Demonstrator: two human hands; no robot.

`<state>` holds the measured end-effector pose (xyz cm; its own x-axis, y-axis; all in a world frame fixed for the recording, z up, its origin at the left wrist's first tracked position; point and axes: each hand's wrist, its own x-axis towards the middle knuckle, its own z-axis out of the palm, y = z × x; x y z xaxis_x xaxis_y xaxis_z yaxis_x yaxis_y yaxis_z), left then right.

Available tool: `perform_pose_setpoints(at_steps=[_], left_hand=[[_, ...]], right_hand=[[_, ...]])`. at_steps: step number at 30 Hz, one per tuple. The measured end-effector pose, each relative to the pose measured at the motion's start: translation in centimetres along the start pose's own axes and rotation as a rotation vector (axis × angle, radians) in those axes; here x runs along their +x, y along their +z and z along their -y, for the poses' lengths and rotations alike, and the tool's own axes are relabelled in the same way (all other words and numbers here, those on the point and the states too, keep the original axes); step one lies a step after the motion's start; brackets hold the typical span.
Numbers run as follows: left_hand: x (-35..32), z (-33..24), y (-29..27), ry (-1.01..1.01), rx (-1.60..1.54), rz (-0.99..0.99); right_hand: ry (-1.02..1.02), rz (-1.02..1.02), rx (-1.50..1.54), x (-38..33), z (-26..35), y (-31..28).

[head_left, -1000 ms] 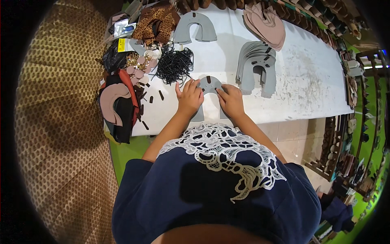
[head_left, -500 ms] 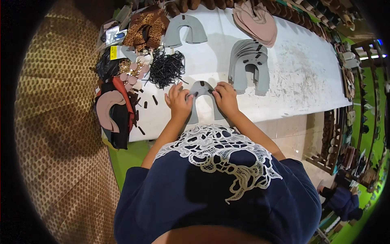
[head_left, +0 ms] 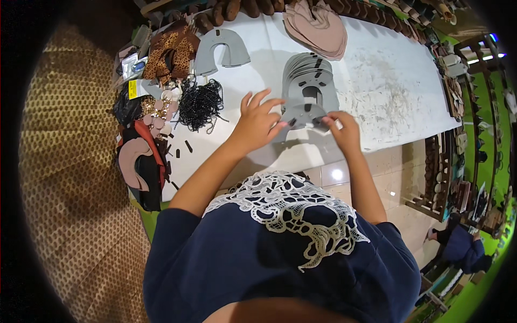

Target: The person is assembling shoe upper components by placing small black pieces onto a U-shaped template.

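My right hand point(head_left: 343, 131) pinches the edge of a grey U-shaped shoe upper point(head_left: 305, 116) with small dark patches on it. The upper hangs at the near end of a fanned stack of similar grey uppers point(head_left: 305, 67) and partly covers it. My left hand point(head_left: 257, 123) is open to the left of the piece, fingers spread, its thumb near the edge. Whether the thumb touches it I cannot tell.
Left of the stack lie more grey uppers point(head_left: 232, 42), a tangle of black cord point(head_left: 200, 105) and leopard-print pieces point(head_left: 161, 46). Small dark strips point(head_left: 188, 146) are scattered nearby. Pink pieces point(head_left: 318, 33) lie at the back. A person point(head_left: 462, 247) is at the far right.
The grey upper has moved from the table in front of me to the right, up to the stack. My left hand has let go and its fingers have spread.
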<state>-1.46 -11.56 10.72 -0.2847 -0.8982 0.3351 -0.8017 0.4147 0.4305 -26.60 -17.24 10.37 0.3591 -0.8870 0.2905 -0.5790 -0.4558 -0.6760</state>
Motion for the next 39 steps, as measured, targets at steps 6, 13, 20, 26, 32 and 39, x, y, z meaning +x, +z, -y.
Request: perform_pose_setpoints(at_steps=[6, 13, 20, 26, 32, 39], left_hand=[[8.3, 3.0, 5.6, -0.120, 0.224, -0.086], [4.7, 0.9, 9.3, -0.053, 0.310, -0.134], [4.6, 2.1, 11.8, -0.091, 0.188, 0.039], [5.1, 1.2, 10.9, -0.147, 0.226, 0.080], [6.6, 0.7, 10.9, -0.118, 0.213, -0.068], [7.1, 2.8, 12.5, -0.165, 0.176, 0.024]], right_hand=[[0.035, -0.101, -0.075, 6.7, -5.7, -0.1], [-0.230, -0.147, -0.320, 3.2, -5.6, 4.0], [-0.080, 0.079, -0.520, 2.2, -6.5, 6.4], [-0.036, 0.136, -0.537, 2.8, -6.5, 6.3], [-0.082, -0.032, -0.468, 4.1, -6.2, 6.4], [-0.070, 0.029, -0.608, 5.1, -7.8, 8.1]])
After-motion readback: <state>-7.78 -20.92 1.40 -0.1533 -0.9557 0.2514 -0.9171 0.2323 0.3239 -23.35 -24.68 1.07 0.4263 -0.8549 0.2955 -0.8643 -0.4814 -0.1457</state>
